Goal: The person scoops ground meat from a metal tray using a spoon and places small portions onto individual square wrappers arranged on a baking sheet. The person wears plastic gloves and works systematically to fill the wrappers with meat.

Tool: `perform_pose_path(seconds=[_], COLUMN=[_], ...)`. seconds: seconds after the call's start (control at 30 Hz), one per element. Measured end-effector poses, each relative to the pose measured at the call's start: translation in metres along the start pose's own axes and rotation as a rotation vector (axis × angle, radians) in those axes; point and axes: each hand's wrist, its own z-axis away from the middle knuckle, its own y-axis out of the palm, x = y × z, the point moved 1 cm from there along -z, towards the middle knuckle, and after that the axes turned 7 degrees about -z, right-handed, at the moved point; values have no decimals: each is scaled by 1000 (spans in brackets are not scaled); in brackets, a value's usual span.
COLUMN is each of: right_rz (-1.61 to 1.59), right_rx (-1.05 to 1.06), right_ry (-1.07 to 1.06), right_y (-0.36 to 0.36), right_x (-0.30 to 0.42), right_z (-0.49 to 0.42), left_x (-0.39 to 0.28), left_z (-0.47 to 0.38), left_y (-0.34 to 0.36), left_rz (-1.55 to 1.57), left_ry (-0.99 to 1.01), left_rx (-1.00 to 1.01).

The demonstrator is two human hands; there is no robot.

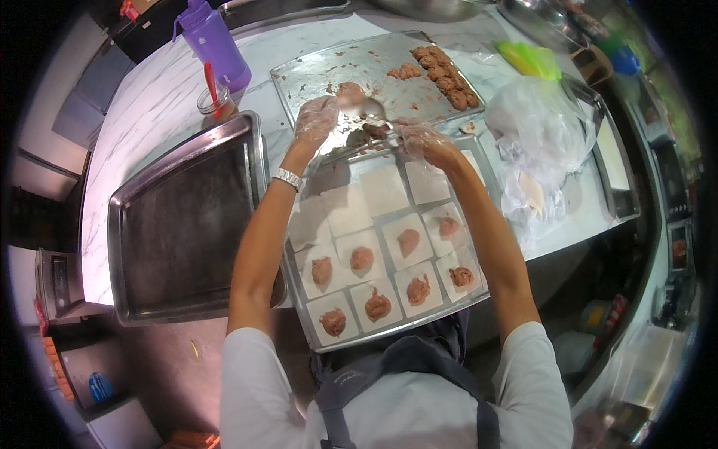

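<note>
My left hand, in a clear plastic glove, is at the near left side of a metal sheet pan. Its fingertips meet a blurred pink lump of minced meat; whether they grip it is unclear. My right hand, gloved likewise, has curled fingers beside dark bits of meat, and its hold is hidden. Between the hands lies a shiny metal surface, too glared to name. Below my hands is a second tray of square pale wrappers. Its two nearer rows bear mounds of minced meat; the farther wrappers are bare.
Shaped meat portions line the sheet pan's right end. A dark baking tray lies left, overhanging the table edge. Behind it stand a glass jar with a red-handled utensil and a purple bottle. Plastic bags lie right.
</note>
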Motion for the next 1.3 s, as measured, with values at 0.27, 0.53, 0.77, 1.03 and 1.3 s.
perform_pose_path(seconds=[0.27, 0.53, 0.77, 1.03, 1.3], right_rz=[-182, 1010, 1441, 1368, 850], right_rx=[-32, -350, -468, -371, -718], right_ry=[276, -532, -337, -291, -145], right_y=[14, 22, 44, 12, -66], right_x=[28, 6, 3, 14, 40], right_z=[15, 9, 32, 62, 214], left_x=[27, 23, -6, -1, -57], left_z=[-7, -1, 10, 14, 55], left_y=[6, 20, 12, -6, 53], left_rz=[-386, -268, 717, 713, -18], left_ry=[104, 220, -389, -245, 114], left_rx=[-22, 166, 465, 384, 426])
